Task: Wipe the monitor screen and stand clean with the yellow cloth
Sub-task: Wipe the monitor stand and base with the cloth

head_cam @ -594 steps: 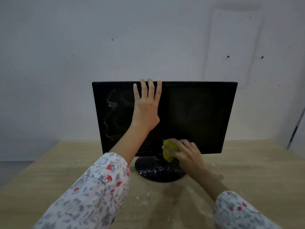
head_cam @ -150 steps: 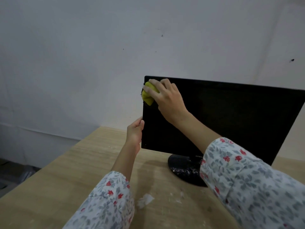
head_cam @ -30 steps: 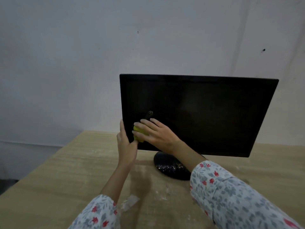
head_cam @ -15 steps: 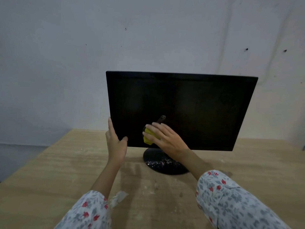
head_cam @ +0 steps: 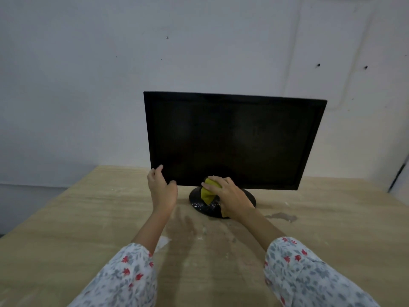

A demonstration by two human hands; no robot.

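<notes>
A black monitor [head_cam: 234,138] stands upright on a wooden table, its screen dark and facing me. Below it sits the round black stand base [head_cam: 199,203], speckled with white dust at the front. My right hand [head_cam: 230,196] is closed on the crumpled yellow cloth [head_cam: 208,193] and presses it on top of the base, just under the screen's bottom edge. My left hand [head_cam: 161,187] grips the monitor's lower left corner, thumb on the front bezel and fingers behind it.
The wooden table [head_cam: 77,218] carries white dust specks, a small white scrap [head_cam: 162,242] near my left forearm and a damp grey stain [head_cam: 280,216] right of the base. A plain white wall stands close behind the monitor.
My right hand has moved the cloth down off the lower screen onto the stand base. The left hand keeps its hold on the lower left corner.
</notes>
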